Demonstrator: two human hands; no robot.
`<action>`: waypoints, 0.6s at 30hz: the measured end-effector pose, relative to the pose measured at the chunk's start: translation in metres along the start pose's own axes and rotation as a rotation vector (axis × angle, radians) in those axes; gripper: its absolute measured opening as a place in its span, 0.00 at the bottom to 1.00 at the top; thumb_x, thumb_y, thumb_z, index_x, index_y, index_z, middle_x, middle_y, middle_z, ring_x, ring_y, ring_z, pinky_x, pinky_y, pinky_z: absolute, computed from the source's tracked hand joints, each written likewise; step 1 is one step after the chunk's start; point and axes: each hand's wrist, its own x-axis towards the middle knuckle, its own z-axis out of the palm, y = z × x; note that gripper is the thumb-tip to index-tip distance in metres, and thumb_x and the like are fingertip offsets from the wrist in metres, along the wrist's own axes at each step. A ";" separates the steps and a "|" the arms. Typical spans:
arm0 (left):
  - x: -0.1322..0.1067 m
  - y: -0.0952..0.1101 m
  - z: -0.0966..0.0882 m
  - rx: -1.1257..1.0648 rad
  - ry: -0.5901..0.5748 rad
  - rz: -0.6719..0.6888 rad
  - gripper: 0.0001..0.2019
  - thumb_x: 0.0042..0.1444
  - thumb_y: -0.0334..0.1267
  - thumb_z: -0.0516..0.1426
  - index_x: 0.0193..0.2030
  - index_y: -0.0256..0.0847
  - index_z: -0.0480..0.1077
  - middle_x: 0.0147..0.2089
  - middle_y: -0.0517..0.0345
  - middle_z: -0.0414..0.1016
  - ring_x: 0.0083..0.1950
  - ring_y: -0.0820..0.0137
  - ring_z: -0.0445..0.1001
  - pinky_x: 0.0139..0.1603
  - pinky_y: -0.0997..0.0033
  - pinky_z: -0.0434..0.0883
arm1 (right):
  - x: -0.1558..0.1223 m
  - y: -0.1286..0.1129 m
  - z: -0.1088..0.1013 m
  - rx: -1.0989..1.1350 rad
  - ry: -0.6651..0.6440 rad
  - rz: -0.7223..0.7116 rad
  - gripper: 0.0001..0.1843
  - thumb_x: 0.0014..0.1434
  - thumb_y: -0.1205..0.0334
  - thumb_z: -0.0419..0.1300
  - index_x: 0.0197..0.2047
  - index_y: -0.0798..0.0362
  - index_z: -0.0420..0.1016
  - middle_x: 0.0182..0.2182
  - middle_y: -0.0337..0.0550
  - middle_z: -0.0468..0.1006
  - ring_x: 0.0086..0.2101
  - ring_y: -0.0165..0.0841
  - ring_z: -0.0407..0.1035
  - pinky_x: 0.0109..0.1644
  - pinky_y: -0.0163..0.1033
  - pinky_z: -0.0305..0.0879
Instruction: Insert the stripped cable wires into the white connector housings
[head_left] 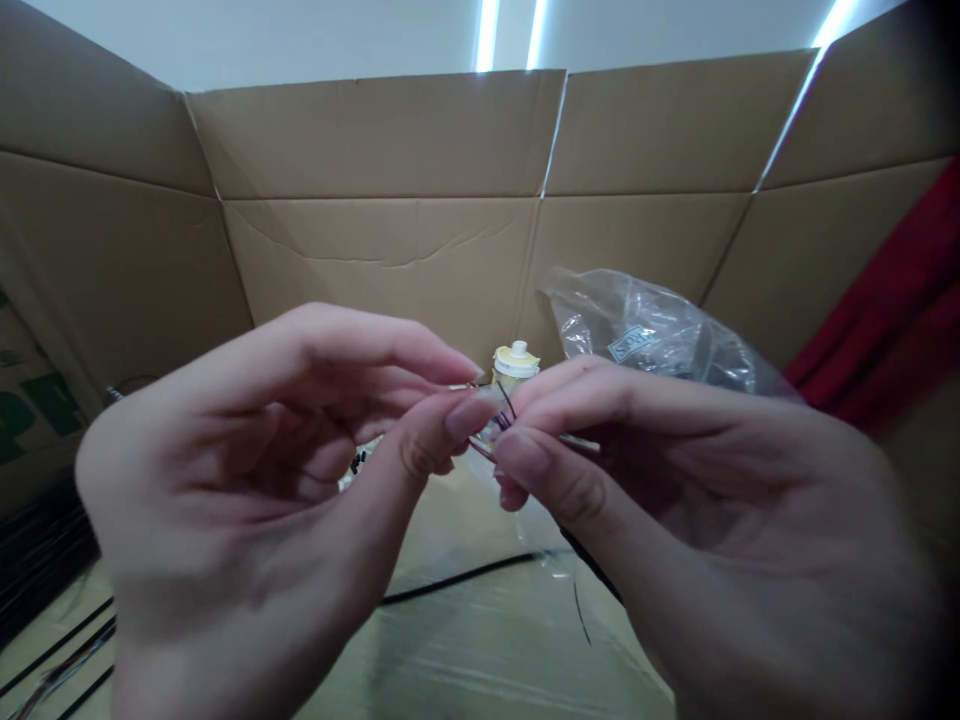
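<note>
My left hand (pixel 247 490) and my right hand (pixel 712 520) meet in the middle of the view, both pinched between thumb and forefinger. Between the fingertips is a small clear plastic piece with thin dark and purple wires (pixel 504 415); what it is exactly I cannot make out. A thin dark wire strand (pixel 579 608) hangs down below my right hand. A crumpled clear plastic bag (pixel 652 335) with a printed label rises behind my right hand's fingers. Just behind the fingertips stands a small yellow and white spool-like part (pixel 515 362).
Cardboard walls (pixel 375 230) surround the work area on three sides. The surface below is cardboard under clear film (pixel 480 640), crossed by black cables (pixel 457 580). More black cables lie at the lower left (pixel 52 660). Red cloth (pixel 892 300) hangs at the right.
</note>
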 end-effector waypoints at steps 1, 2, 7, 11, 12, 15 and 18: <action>-0.001 -0.001 0.002 0.048 0.042 0.052 0.02 0.51 0.43 0.66 0.33 0.55 0.79 0.30 0.63 0.79 0.27 0.67 0.77 0.18 0.68 0.73 | 0.001 0.000 0.000 -0.004 -0.010 -0.006 0.10 0.55 0.75 0.65 0.25 0.54 0.78 0.22 0.36 0.79 0.25 0.25 0.75 0.29 0.20 0.74; -0.002 -0.002 0.004 0.078 0.069 0.100 0.03 0.53 0.46 0.64 0.34 0.54 0.78 0.30 0.62 0.78 0.26 0.67 0.76 0.17 0.67 0.72 | 0.001 0.001 -0.001 -0.009 -0.010 -0.008 0.10 0.55 0.75 0.65 0.24 0.54 0.78 0.22 0.36 0.79 0.25 0.24 0.75 0.29 0.21 0.74; -0.005 -0.006 0.010 -0.009 0.021 0.098 0.16 0.58 0.58 0.57 0.38 0.51 0.77 0.31 0.60 0.77 0.28 0.67 0.76 0.20 0.67 0.75 | 0.000 0.004 0.002 -0.034 0.039 -0.003 0.11 0.58 0.74 0.65 0.26 0.53 0.78 0.24 0.34 0.78 0.26 0.23 0.73 0.29 0.21 0.72; -0.007 -0.007 0.008 -0.019 -0.003 0.131 0.12 0.57 0.55 0.61 0.39 0.52 0.76 0.31 0.62 0.76 0.27 0.71 0.74 0.22 0.72 0.77 | -0.003 0.005 0.007 -0.058 0.093 -0.086 0.09 0.58 0.74 0.65 0.28 0.53 0.79 0.26 0.34 0.79 0.29 0.24 0.74 0.32 0.23 0.73; -0.007 -0.006 0.008 -0.023 0.008 0.132 0.11 0.57 0.54 0.62 0.39 0.51 0.76 0.31 0.63 0.76 0.27 0.71 0.74 0.21 0.73 0.76 | -0.002 0.004 0.007 -0.070 0.103 -0.105 0.09 0.58 0.74 0.65 0.28 0.53 0.78 0.26 0.35 0.79 0.29 0.25 0.74 0.32 0.25 0.73; -0.006 -0.003 0.013 -0.065 0.055 0.097 0.11 0.57 0.52 0.62 0.37 0.48 0.76 0.28 0.61 0.77 0.25 0.71 0.74 0.16 0.70 0.71 | -0.001 0.004 0.009 -0.133 0.131 -0.147 0.10 0.57 0.74 0.65 0.27 0.52 0.78 0.24 0.35 0.77 0.28 0.26 0.73 0.31 0.28 0.72; -0.005 0.000 0.019 -0.115 0.071 0.093 0.12 0.58 0.52 0.59 0.36 0.46 0.75 0.27 0.59 0.77 0.24 0.69 0.74 0.17 0.67 0.71 | 0.000 0.006 0.009 -0.169 0.166 -0.173 0.10 0.56 0.75 0.66 0.28 0.50 0.78 0.25 0.35 0.78 0.30 0.28 0.74 0.32 0.30 0.73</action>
